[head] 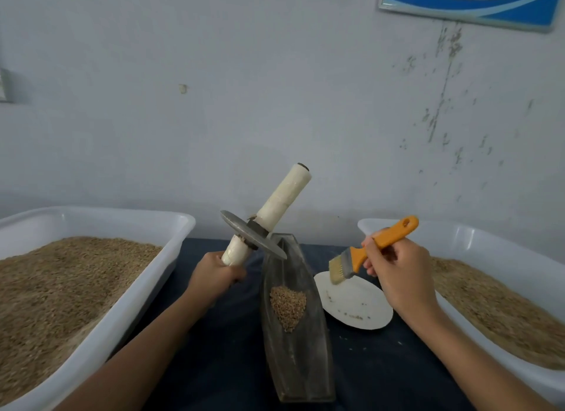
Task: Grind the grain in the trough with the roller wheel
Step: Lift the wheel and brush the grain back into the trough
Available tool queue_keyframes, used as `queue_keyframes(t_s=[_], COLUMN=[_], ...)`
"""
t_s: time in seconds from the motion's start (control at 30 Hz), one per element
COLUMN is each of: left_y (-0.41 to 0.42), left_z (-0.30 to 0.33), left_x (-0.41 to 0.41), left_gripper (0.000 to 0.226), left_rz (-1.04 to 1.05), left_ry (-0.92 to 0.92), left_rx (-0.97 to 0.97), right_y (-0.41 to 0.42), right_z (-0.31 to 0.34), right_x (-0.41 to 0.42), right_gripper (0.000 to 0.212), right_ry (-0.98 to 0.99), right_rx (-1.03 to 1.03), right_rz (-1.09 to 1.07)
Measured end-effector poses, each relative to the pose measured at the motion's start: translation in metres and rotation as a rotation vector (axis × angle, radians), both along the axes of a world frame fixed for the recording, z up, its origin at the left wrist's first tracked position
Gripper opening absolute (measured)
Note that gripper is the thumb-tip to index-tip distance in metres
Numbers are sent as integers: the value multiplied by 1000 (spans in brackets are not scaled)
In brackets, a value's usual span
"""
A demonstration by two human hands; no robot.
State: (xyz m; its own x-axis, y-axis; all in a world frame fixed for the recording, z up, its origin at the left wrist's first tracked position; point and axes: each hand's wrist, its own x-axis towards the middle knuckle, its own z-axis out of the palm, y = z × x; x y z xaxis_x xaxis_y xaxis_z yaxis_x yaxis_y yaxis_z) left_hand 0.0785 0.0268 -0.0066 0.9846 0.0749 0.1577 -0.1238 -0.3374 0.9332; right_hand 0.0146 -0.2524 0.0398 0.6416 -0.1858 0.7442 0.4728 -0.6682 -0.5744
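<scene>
Gripping the near white-wrapped handle of the grey metal roller wheel (pixel 253 238), the left hand (pixel 214 277) holds it tilted, its disc edge at the far end of the dark boat-shaped metal trough (pixel 298 349). The right hand (pixel 397 276) pinches an orange-handled brush (pixel 363 251) over a white round plate (pixel 354 303). The wheel looks heavy and stiff; both handles seem the best hold. The small brown grain heap (pixel 288 306) lies loose mid-trough.
</scene>
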Motion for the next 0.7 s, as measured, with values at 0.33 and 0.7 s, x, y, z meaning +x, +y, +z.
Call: queue_keyframes(t_s=[0.33,0.7], left_y=[0,2], left_z=[-1,-2], left_x=[2,4], left_gripper=[17,17], left_rz=[26,27], left_ry=[11,8], left_rx=[-21,0], right_y=[-15,-18], right_z=[-51,-47], right_x=[-13,-20], right_gripper=[49,61], right_ry=[36,367], right_rx=[-1110,-1349], right_rz=[-23,-8])
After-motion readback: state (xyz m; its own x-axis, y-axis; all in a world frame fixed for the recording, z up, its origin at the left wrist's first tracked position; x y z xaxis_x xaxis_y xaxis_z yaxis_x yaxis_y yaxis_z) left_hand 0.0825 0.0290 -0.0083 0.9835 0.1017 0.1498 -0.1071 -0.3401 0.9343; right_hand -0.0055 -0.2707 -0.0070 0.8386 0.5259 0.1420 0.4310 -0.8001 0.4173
